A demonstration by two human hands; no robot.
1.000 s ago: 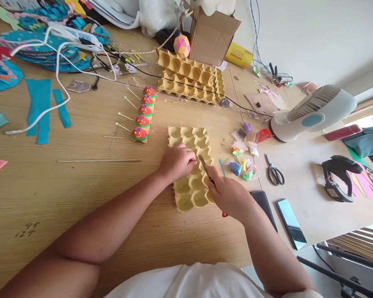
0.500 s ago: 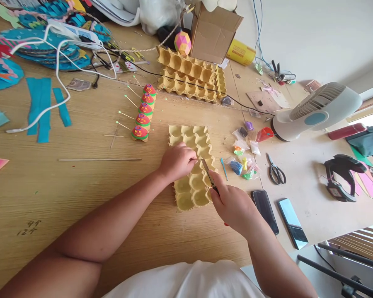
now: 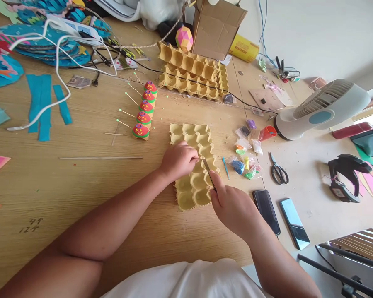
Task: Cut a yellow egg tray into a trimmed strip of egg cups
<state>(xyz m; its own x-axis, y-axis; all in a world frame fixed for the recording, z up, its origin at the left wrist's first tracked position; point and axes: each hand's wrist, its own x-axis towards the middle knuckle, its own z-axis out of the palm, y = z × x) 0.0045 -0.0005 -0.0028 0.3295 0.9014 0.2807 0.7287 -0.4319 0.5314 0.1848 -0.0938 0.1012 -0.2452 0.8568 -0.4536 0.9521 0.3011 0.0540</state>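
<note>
A yellow cardboard egg tray (image 3: 192, 136) lies flat on the wooden table (image 3: 81, 186) in front of me. My left hand (image 3: 178, 159) is closed and presses down on the tray's middle, fingers pinching its cardboard. My right hand (image 3: 233, 205) is wrapped round the handle of a utility knife (image 3: 208, 169), whose blade points into the tray just right of my left fingers.
A row of painted egg-cup figures with sticks (image 3: 144, 111) stands left of the tray. Stacked egg trays (image 3: 191, 72) and a cardboard box (image 3: 216, 27) sit behind. Small clay bags (image 3: 244, 163), scissors (image 3: 279, 170), two phones (image 3: 267, 211), a white fan (image 3: 321, 109) lie right. A white cable (image 3: 57, 66) crosses the left.
My right hand has drawn the knife slightly toward me along the tray. My left hand stays pressed on the tray. The view has shifted a little.
</note>
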